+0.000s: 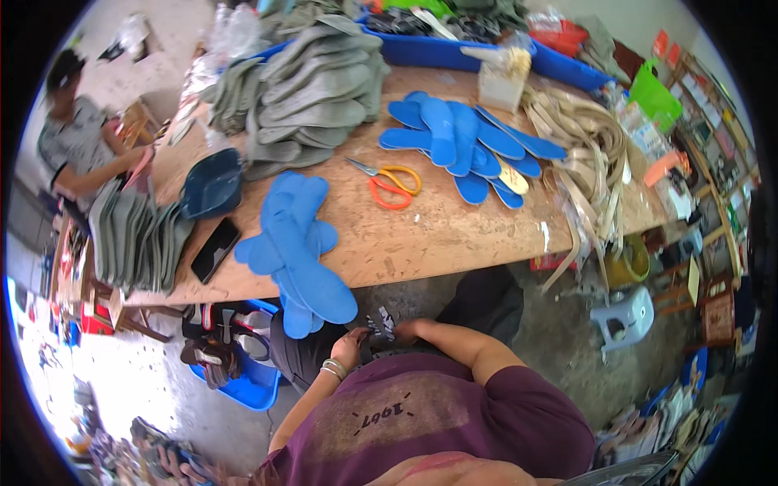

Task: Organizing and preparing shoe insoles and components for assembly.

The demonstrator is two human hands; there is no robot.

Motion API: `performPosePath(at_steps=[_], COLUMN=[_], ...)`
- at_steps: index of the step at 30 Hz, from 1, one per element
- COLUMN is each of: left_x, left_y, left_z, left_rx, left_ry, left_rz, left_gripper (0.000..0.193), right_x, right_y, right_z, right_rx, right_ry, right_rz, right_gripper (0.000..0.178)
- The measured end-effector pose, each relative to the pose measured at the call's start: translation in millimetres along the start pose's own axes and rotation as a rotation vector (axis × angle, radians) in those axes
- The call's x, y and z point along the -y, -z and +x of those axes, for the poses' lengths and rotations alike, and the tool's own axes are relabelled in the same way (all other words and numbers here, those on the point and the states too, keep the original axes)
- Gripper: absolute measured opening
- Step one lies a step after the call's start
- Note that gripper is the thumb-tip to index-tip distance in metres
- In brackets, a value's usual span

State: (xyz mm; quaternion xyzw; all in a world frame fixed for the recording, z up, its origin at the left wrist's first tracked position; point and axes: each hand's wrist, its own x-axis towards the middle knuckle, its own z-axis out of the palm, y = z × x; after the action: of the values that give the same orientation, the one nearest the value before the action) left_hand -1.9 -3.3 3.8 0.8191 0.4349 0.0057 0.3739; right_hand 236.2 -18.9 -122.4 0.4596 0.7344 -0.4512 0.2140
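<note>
Both hands are low in front of my lap, below the table's near edge. My left hand (pixel 347 348), with bracelets at its wrist, has its fingers closed on something small and dark that I cannot make out. My right hand (pixel 412 330) is closed too, and what its fingers hold is hidden. Between the hands shows a black-and-white patterned piece (pixel 382 324), its kind unclear. Blue insoles (pixel 296 247) lie in a fanned pile just beyond, some overhanging the table edge.
On the wooden table (pixel 389 251) lie orange-handled scissors (pixel 389 181), a phone (pixel 215 249), another pile of blue insoles (pixel 462 138), grey insole stacks (pixel 312 89), a dark blue scoop (pixel 212 185) and beige straps (pixel 587 138). A stool (pixel 622 316) stands right; a person (pixel 89 146) works far left.
</note>
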Motion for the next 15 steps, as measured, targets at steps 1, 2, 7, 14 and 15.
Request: performPosePath(at_steps=[1,2,7,14,15], left_x=[-3.4,-6.7,-15.3,-39.5,-44.1], left_y=[1.0,3.0,7.4,52.3,61.3], left_z=[-0.1,1.9,-6.3,-52.7,-59.5], left_rx=[-0.098,-0.124,-0.299,-0.325,-0.345], left_ry=[-0.047,-0.022,-0.153,0.035,0.011], left_rz=[-0.129,-0.165,-0.114,-0.842,-0.845], left_gripper=[0.026,0.026,0.026,0.033,0.033], right_x=[1.4,2.1,-4.0,33.6,45.2], right_y=[5.1,9.9,20.8,43.4,47.1], right_z=[-8.0,-16.7,-76.0,-173.2,-183.7], right_rx=[0.004,0.007,-0.144,-0.354,-0.355], right_ry=[-0.035,-0.021,0.068,0.19,0.217], right_rz=[-0.04,-0.08,-0.014,0.36,0.341], right_gripper=[0.04,0.04,0.044,0.044,0.044])
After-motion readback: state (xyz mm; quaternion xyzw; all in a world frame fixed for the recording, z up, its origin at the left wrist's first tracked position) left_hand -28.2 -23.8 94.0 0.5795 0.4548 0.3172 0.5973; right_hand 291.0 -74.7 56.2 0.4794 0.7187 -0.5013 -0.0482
